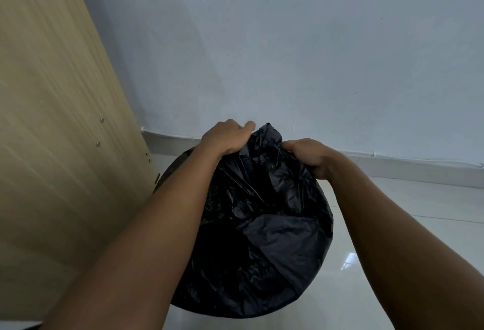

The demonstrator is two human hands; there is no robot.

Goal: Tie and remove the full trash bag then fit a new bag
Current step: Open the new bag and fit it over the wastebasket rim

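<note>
Both forearms stretched over the bin [171,172], where the black trash bag [264,219] sat untied. Left hand [226,137] and right hand [309,155] each clutched a bunch of the bag's mouth above the bin, apparently gathering slack for a knot.

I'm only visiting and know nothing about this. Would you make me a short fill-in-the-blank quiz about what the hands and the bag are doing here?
1. The trash bag is ____ in colour.
2. Its gathered top is gripped by ____ hands, the left hand and the right hand.
3. The wooden panel stands on the bag's ____ side.

Missing words: black; two; left.
</note>
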